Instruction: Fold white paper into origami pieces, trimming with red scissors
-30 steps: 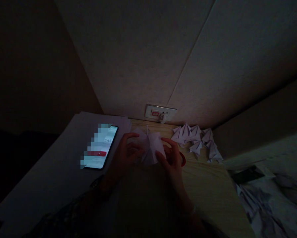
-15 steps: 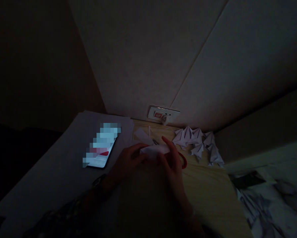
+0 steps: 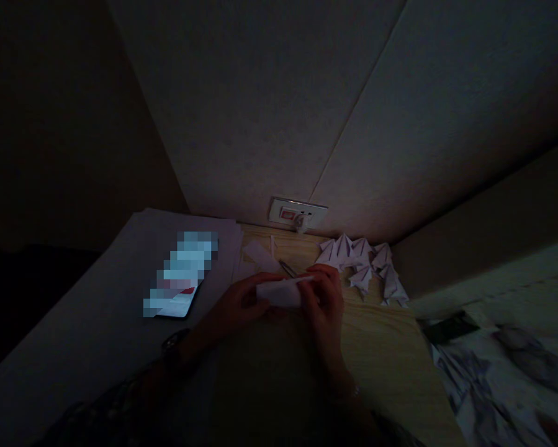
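In dim light both my hands hold a folded piece of white paper above a wooden desk. My left hand pinches the paper's left end with its fingers closed. My right hand grips the right end, fingers curled over the top edge. Just behind the paper lie a small white paper offcut and what looks like scissors.
A lit phone rests on a stack of white sheets at the left. Several folded paper pieces are piled by the wall at the back right. A wall socket sits behind the desk. Crumpled bedding lies at the right.
The paper went from spread open between my hands to folded flat into a narrow strip. Both hands have drawn closer together and slightly nearer to me.
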Motion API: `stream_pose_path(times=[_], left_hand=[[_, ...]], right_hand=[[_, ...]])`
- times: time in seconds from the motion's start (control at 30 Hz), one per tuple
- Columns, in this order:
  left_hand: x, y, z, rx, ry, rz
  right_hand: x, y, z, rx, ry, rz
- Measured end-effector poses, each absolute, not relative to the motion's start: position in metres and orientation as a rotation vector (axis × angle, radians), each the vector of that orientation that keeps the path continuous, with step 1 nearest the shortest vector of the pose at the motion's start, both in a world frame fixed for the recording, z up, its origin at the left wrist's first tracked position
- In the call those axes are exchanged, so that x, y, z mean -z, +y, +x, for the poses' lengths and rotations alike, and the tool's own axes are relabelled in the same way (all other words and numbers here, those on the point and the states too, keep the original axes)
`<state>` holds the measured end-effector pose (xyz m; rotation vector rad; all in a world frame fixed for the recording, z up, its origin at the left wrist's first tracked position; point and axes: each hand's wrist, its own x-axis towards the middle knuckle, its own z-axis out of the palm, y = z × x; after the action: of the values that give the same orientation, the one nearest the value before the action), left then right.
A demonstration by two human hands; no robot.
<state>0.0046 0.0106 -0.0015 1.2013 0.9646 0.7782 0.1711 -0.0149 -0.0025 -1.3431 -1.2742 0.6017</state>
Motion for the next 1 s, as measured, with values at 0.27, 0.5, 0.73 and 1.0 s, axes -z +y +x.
stream_pose_path(times=[0.27, 0.5, 0.73, 1.0], left_hand=[[-0.001, 0.014, 0.002, -0.740, 1.182, 1.221], [-0.008, 0.013, 0.003, -0.730, 1.154, 1.190], [-0.004, 0.013, 0.001, -0.838, 1.290, 1.204], [-0.008, 0.012, 0.000, -0.954, 1.253, 1.218]], right_hand=[[0.006, -0.015, 0.168, -0.719, -1.240, -1.448], [0.006, -0.016, 0.167, -0.711, -1.230, -1.496], [0.012, -0.014, 0.163, -0.779, -1.315, -1.421], [0.012, -0.016, 0.167, -0.510, -1.551, -1.313]])
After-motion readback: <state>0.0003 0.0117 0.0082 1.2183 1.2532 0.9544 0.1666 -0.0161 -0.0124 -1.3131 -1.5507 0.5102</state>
